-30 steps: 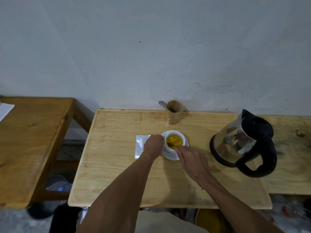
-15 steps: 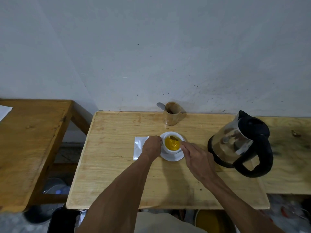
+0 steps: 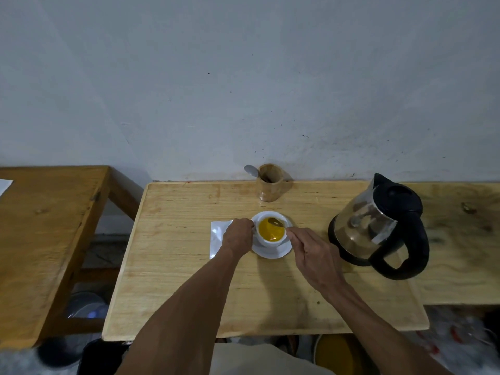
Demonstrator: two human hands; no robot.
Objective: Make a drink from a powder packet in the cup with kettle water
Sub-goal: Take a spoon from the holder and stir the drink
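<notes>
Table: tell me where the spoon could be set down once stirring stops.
Bare wood lies along the table's near edge left of the left hand, and at the back left beside the wooden holder. It is crowded around the cup, packet and kettle.

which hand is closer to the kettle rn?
Right. The right hand holds a spoon in the cup, just left of the kettle. The left hand grips the cup's far side, farther from the kettle.
</notes>
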